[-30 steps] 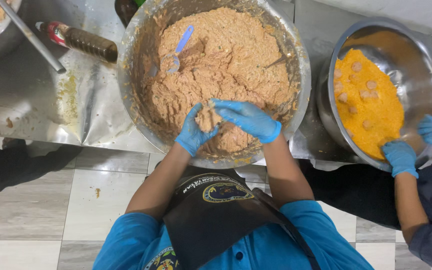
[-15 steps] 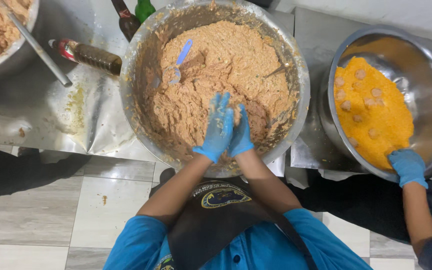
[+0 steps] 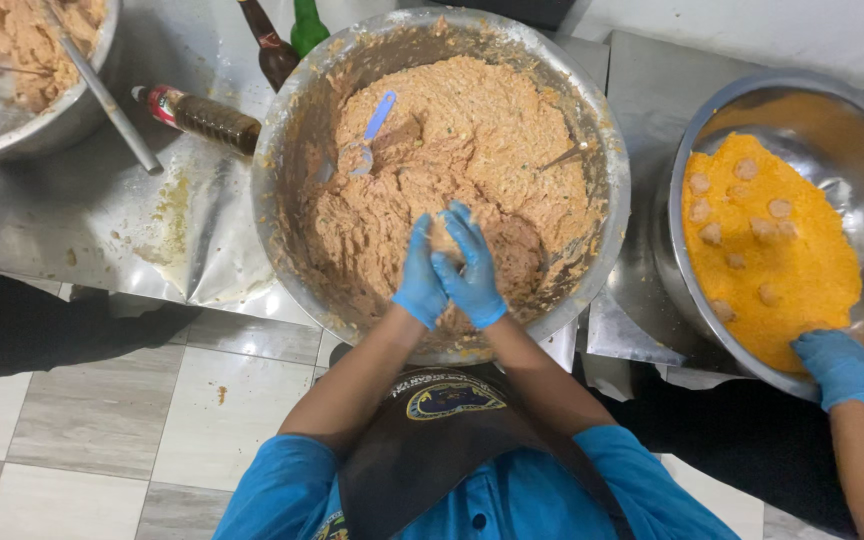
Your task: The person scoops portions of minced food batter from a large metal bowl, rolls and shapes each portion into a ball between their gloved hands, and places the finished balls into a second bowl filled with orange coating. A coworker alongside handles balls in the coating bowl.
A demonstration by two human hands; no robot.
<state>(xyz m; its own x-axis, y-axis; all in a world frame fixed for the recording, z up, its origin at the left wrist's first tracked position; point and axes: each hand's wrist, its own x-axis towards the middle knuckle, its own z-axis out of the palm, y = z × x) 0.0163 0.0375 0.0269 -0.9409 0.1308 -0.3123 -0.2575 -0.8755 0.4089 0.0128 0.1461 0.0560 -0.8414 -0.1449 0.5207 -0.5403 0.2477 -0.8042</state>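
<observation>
Blue-gloved left hand, right hand now upright

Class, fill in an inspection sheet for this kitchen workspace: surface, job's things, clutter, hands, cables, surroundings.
Surface: foil-covered counter, smeared with mix.
Job's things: large steel bowl of tan mixture; blue-handled spoon stuck in it.
Clutter: bottle lying flat; two upright bottles; second mix bowl.
Hands: left hand and right hand, blue-gloved, pressed together around a lump of mixture.
Cables: nothing seen.
Surroundings: co-worker's gloved hand on the orange crumb bowl; tiled floor.
</observation>
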